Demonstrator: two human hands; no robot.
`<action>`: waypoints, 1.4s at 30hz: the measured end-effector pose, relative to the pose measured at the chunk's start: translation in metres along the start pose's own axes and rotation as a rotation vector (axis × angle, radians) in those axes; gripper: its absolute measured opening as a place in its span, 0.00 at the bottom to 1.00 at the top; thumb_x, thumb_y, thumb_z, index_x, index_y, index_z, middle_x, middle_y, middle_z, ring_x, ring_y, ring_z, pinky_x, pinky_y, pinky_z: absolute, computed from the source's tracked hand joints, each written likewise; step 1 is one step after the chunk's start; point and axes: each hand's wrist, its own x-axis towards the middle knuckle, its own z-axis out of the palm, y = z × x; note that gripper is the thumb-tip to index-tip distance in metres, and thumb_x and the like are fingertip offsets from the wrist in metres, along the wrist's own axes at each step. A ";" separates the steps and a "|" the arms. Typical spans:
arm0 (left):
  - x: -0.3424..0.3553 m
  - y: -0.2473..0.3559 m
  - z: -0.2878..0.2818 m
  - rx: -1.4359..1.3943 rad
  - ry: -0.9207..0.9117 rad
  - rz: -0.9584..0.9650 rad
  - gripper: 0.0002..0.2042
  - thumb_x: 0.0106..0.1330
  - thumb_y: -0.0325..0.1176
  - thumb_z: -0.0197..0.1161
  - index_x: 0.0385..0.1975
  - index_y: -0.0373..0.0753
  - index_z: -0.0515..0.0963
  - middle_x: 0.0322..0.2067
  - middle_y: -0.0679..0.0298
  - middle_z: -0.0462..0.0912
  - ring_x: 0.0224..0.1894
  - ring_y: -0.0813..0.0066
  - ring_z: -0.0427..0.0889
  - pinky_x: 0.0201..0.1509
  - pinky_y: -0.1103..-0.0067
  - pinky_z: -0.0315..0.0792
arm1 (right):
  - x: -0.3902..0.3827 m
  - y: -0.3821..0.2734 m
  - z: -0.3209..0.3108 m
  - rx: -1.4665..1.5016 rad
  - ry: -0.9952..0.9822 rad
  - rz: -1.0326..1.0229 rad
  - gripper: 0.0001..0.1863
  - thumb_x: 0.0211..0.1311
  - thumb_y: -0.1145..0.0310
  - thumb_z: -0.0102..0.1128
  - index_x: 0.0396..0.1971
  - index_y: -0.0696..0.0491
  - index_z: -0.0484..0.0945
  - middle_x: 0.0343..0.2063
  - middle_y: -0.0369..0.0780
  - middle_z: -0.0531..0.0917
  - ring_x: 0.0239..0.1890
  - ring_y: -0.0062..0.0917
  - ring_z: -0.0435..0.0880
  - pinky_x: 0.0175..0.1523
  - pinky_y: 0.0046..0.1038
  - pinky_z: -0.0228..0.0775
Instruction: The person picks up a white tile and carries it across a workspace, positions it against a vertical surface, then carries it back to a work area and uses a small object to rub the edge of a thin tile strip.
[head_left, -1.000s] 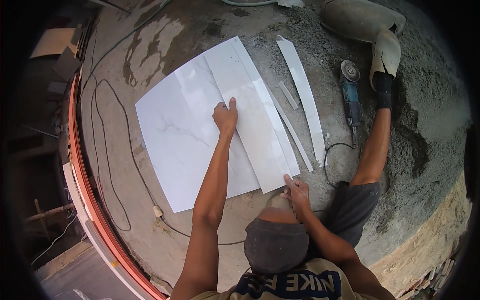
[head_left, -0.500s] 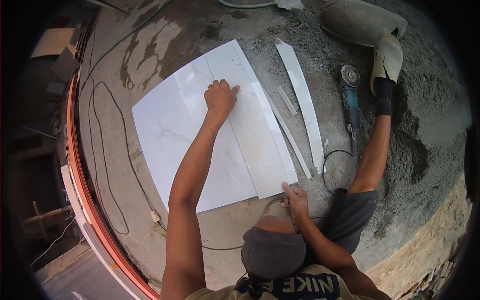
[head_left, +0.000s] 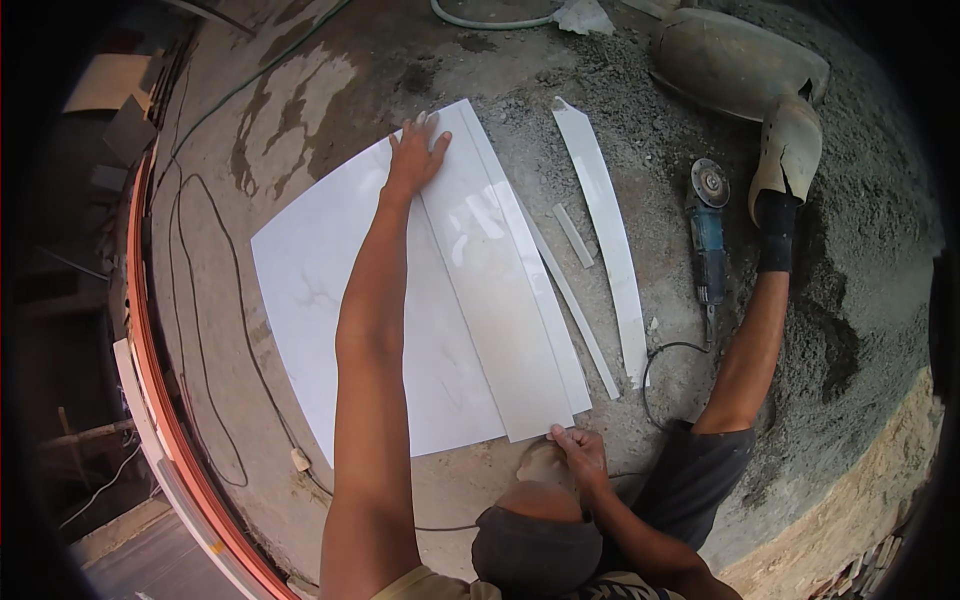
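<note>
A large white marble-look tile (head_left: pixel 320 300) lies on the concrete floor before me. A long, narrow tile strip (head_left: pixel 490 290) rests on top of it, along its right side. My left hand (head_left: pixel 415 158) is laid on the far end of this strip with fingers and thumb apart. At the near end, my right hand (head_left: pixel 582 455) has its thumb against the strip's edge and its fingers curled below. The underside of that grip is hidden.
Right of the tile lie a curved-looking white offcut (head_left: pixel 607 220), a thin sliver (head_left: pixel 575 305) and a short piece (head_left: pixel 573 235). Farther right sits an angle grinder (head_left: pixel 708 230) with its cord, beside my booted foot (head_left: pixel 790 150). A cable (head_left: pixel 245 290) runs along the left.
My left hand has slid from the middle of the strip to its far end, and its fingers have opened out. My right hand stays at the near edge. The view has shifted slightly.
</note>
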 end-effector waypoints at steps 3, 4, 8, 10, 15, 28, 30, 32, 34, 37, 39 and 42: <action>0.006 0.014 0.019 0.012 0.070 -0.065 0.27 0.72 0.52 0.52 0.64 0.41 0.71 0.66 0.50 0.69 0.70 0.51 0.63 0.73 0.42 0.44 | -0.003 -0.002 0.003 -0.069 0.063 -0.075 0.20 0.68 0.55 0.64 0.26 0.59 0.84 0.15 0.26 0.71 0.18 0.09 0.63 0.22 0.20 0.56; 0.008 0.010 0.019 0.014 0.068 -0.069 0.27 0.72 0.52 0.52 0.64 0.41 0.71 0.66 0.50 0.69 0.70 0.51 0.63 0.73 0.42 0.44 | -0.005 -0.005 0.005 -0.072 0.060 -0.072 0.20 0.68 0.55 0.64 0.26 0.59 0.84 0.15 0.26 0.71 0.18 0.09 0.63 0.22 0.20 0.56; 0.019 0.002 0.020 0.015 0.210 0.011 0.22 0.71 0.49 0.55 0.55 0.39 0.78 0.56 0.51 0.79 0.62 0.53 0.73 0.72 0.52 0.52 | -0.003 -0.009 0.012 -0.106 0.099 -0.196 0.20 0.69 0.57 0.62 0.24 0.59 0.82 0.15 0.25 0.68 0.20 0.09 0.59 0.23 0.21 0.49; 0.023 0.005 0.022 -0.032 0.273 0.039 0.20 0.69 0.47 0.57 0.51 0.37 0.81 0.51 0.51 0.82 0.58 0.52 0.77 0.71 0.57 0.59 | 0.000 -0.011 0.013 -0.107 0.123 -0.182 0.20 0.69 0.58 0.62 0.23 0.59 0.81 0.16 0.25 0.67 0.20 0.09 0.58 0.24 0.21 0.48; 0.029 0.002 0.023 -0.056 0.313 0.046 0.18 0.68 0.45 0.59 0.45 0.36 0.84 0.46 0.51 0.85 0.49 0.51 0.82 0.57 0.61 0.70 | 0.002 -0.009 0.017 -0.112 0.146 -0.216 0.21 0.70 0.61 0.61 0.17 0.56 0.74 0.15 0.25 0.65 0.21 0.10 0.59 0.24 0.23 0.50; 0.037 0.005 0.022 -0.039 0.272 -0.061 0.19 0.67 0.49 0.60 0.47 0.42 0.85 0.45 0.54 0.86 0.49 0.53 0.84 0.57 0.67 0.73 | 0.003 -0.002 0.025 -0.007 0.188 -0.198 0.20 0.72 0.60 0.59 0.21 0.56 0.77 0.16 0.26 0.68 0.21 0.09 0.61 0.25 0.20 0.54; 0.036 0.006 0.021 -0.083 0.266 -0.091 0.18 0.66 0.47 0.59 0.46 0.41 0.85 0.47 0.55 0.85 0.51 0.51 0.82 0.59 0.63 0.69 | 0.002 -0.003 0.029 0.016 0.206 -0.189 0.20 0.72 0.60 0.59 0.21 0.57 0.76 0.16 0.26 0.68 0.21 0.10 0.62 0.26 0.20 0.55; 0.034 0.003 0.018 -0.082 0.261 -0.103 0.18 0.66 0.47 0.59 0.45 0.41 0.86 0.46 0.55 0.86 0.50 0.51 0.82 0.59 0.62 0.69 | 0.000 -0.005 0.034 0.003 0.217 -0.186 0.20 0.72 0.60 0.59 0.20 0.56 0.76 0.16 0.26 0.68 0.21 0.10 0.62 0.26 0.20 0.55; 0.035 0.005 0.018 -0.092 0.258 -0.111 0.18 0.66 0.47 0.59 0.45 0.42 0.86 0.46 0.56 0.86 0.50 0.51 0.82 0.59 0.62 0.69 | 0.000 -0.004 0.035 -0.012 0.236 -0.186 0.20 0.72 0.60 0.59 0.20 0.56 0.76 0.16 0.26 0.67 0.21 0.10 0.62 0.26 0.20 0.55; 0.052 0.022 0.027 -0.140 0.257 -0.108 0.19 0.65 0.49 0.60 0.44 0.41 0.86 0.46 0.55 0.86 0.50 0.51 0.82 0.59 0.64 0.70 | 0.002 -0.004 0.026 0.013 0.271 -0.206 0.20 0.72 0.60 0.59 0.21 0.56 0.76 0.16 0.25 0.67 0.21 0.09 0.62 0.26 0.20 0.55; 0.053 0.011 0.028 -0.080 0.265 -0.108 0.20 0.66 0.50 0.59 0.45 0.42 0.86 0.46 0.55 0.86 0.50 0.51 0.83 0.59 0.66 0.71 | 0.001 -0.004 0.027 0.048 0.227 -0.191 0.19 0.71 0.60 0.60 0.23 0.58 0.79 0.16 0.27 0.70 0.20 0.10 0.64 0.25 0.20 0.55; 0.034 -0.012 0.031 -0.004 0.258 -0.114 0.23 0.66 0.56 0.56 0.47 0.47 0.86 0.43 0.53 0.87 0.47 0.50 0.84 0.56 0.65 0.73 | 0.002 -0.003 0.030 0.044 0.198 -0.140 0.19 0.70 0.60 0.62 0.23 0.58 0.78 0.15 0.26 0.67 0.19 0.09 0.62 0.24 0.19 0.54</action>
